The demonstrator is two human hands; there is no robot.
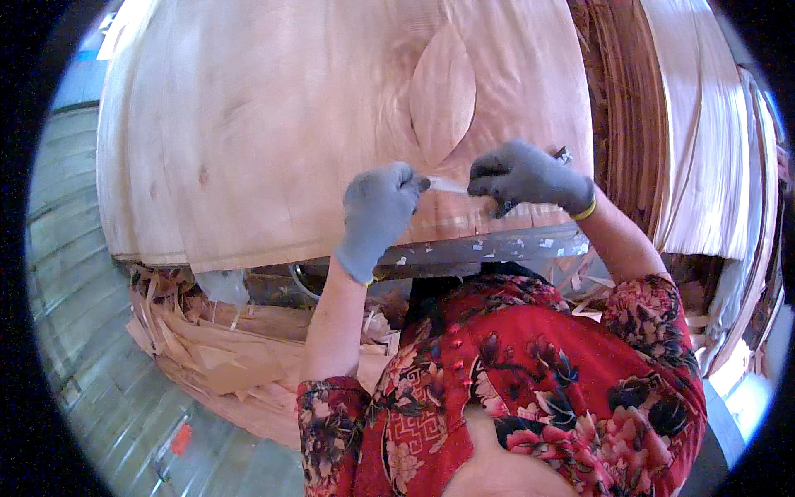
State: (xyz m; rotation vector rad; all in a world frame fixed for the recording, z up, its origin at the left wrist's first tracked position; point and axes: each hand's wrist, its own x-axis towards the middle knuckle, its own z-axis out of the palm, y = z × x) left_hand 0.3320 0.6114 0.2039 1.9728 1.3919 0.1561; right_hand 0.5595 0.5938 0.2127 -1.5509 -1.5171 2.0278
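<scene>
A pale wood veneer sheet (pixel 281 124) lies before me, with a leaf-shaped piece of veneer (pixel 445 95) on it. Over its near part, a short whitish strip of tape (pixel 447 185) stretches between my hands. My left hand (pixel 377 217), in a grey glove, pinches the strip's left end with closed fingers. My right hand (pixel 530 176), gloved too, is closed at the other end. A dark tool (pixel 564 155) sticks out of that hand, its kind mostly hidden by the fingers. Dark fingertips, or part of the tool, show below the palm.
Just under the sheet's near edge runs a grey ledge (pixel 497 246) dotted with white scraps. Torn veneer scraps (pixel 248 348) are heaped at the lower left, beside a greenish slatted surface (pixel 70 224). Another veneer stack (pixel 700 124) stands to the right, past a layered brown pile (pixel 621 108).
</scene>
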